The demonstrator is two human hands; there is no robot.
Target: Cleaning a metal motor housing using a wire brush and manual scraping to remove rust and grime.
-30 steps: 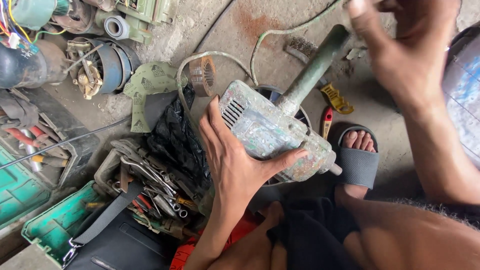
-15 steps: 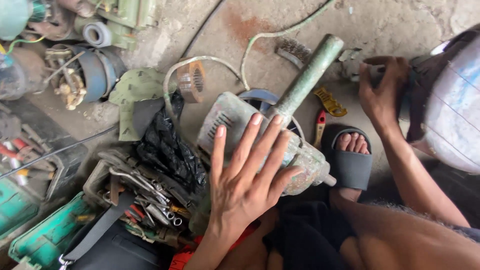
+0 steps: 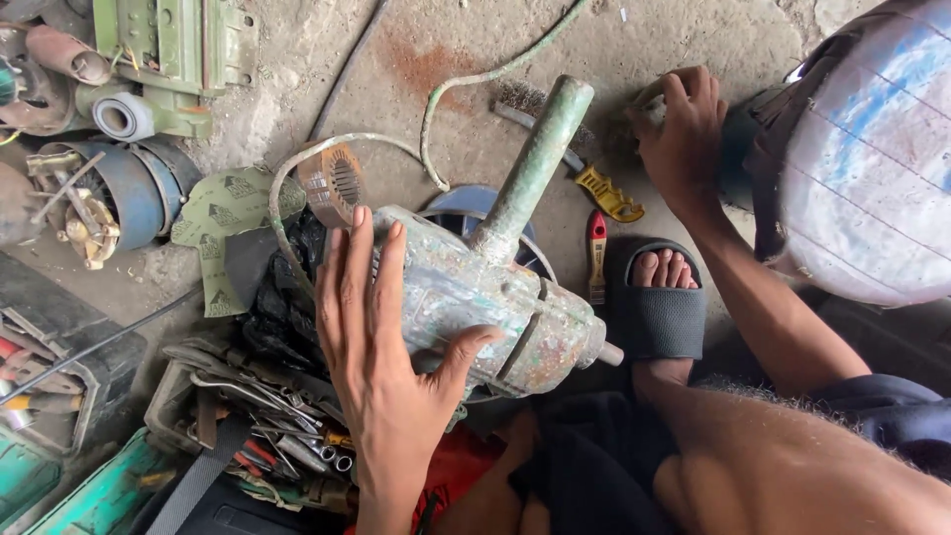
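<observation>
1. Head view looks down on the left hand, which lies flat against the near side of a worn grey-green power tool body; the fingers are spread and straight, the thumb hooks under its lower edge, so the hand steadies the tool rather than closing around it.
2. From the top of that body a green tubular handle rises away from the left hand at a slant, towards the right hand.
3. The right hand is well apart from the tool, up and to the right, with its fingers curled over a dark object next to a large rounded blue-and-white casing; what it grips is mostly hidden, so I cannot tell whether it is clenched on it.
4. Between the two hands, on the concrete floor, lie a red-handled tool and a yellow piece; just below the right wrist a foot in a dark sandal sits beside the tool's nose.
5. Left of the left hand are a black rag, green sanding sheets and a round laminated metal core.
6. Below the left wrist a tray of wrenches and small tools sits on the floor.
</observation>
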